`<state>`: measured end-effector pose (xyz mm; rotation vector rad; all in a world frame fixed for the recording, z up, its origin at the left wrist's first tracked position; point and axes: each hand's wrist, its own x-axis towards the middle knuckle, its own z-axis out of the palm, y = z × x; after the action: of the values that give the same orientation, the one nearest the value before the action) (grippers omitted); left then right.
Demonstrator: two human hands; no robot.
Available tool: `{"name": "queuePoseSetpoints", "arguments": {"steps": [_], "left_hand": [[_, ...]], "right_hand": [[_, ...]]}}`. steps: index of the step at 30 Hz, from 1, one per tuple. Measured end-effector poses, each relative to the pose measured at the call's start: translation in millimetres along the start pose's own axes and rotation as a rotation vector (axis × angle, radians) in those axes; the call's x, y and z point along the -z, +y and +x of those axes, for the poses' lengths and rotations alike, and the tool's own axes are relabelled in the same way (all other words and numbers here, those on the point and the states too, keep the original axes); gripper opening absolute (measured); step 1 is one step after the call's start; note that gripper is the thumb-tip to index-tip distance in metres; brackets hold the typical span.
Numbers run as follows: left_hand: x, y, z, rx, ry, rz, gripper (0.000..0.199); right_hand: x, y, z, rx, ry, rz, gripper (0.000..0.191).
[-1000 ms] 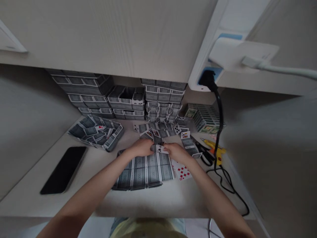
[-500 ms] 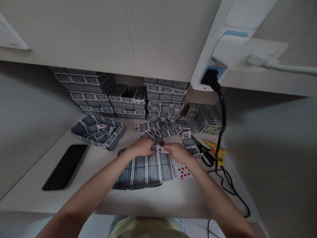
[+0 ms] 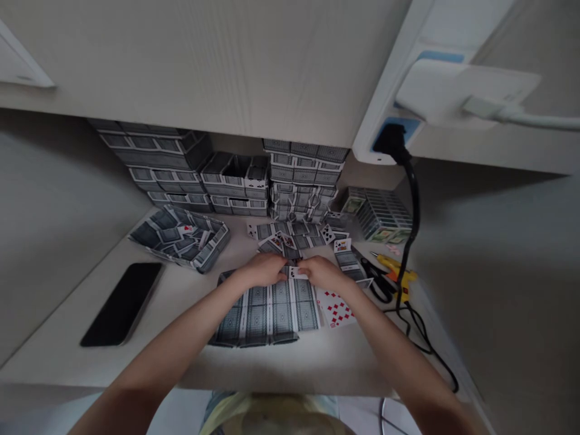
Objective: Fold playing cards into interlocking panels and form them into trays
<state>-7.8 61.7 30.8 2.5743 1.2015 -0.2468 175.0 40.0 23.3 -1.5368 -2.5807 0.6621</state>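
Both hands meet over the far edge of a panel of joined playing cards (image 3: 258, 311), laid with patterned backs up and with its near edge folded. My left hand (image 3: 267, 269) is closed, thumb and fingers pinching the left end of a small white card piece (image 3: 296, 272) with black pips. My right hand (image 3: 321, 272) pinches the same piece at its right end. The piece lies along the panel's far edge; whether it is attached there I cannot tell. Under my right forearm, red diamond cards (image 3: 336, 309) lie face up beside the panel.
Stacked boxes made of cards (image 3: 235, 186) stand along the back. A card tray (image 3: 212, 244) with loose cards is at left, near a black phone (image 3: 122, 305). Loose cards (image 3: 290, 241) lie beyond my hands. Scissors (image 3: 382, 290), a yellow glue gun (image 3: 399, 275) and its cord occupy the right.
The view has shifted slightly. Both hands stay at the panel's far edge with the card piece between them; only small finger movements show.
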Motion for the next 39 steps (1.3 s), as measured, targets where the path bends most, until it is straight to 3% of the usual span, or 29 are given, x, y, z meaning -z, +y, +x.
{"name": "queuePoseSetpoints", "arguments": {"steps": [26, 29, 35, 39], "left_hand": [[1.9, -0.8, -3.6, -0.068, -0.013, -0.056, 0.028], [0.8, -1.3, -2.8, -0.078, -0.006, -0.057, 0.024], [2.2, -0.7, -2.7, -0.029, -0.025, -0.082, 0.02], [2.9, 0.4, -3.0, -0.013, -0.036, -0.061, 0.018]], "right_hand": [[3.3, 11.8, 8.9, 0.176, -0.021, 0.128, 0.016], [-1.3, 7.3, 10.9, 0.142, 0.001, 0.136, 0.017], [-8.6, 8.0, 2.2, -0.071, -0.049, 0.359, 0.015], [-12.3, 9.8, -9.3, -0.108, 0.138, 0.166, 0.018]]}}
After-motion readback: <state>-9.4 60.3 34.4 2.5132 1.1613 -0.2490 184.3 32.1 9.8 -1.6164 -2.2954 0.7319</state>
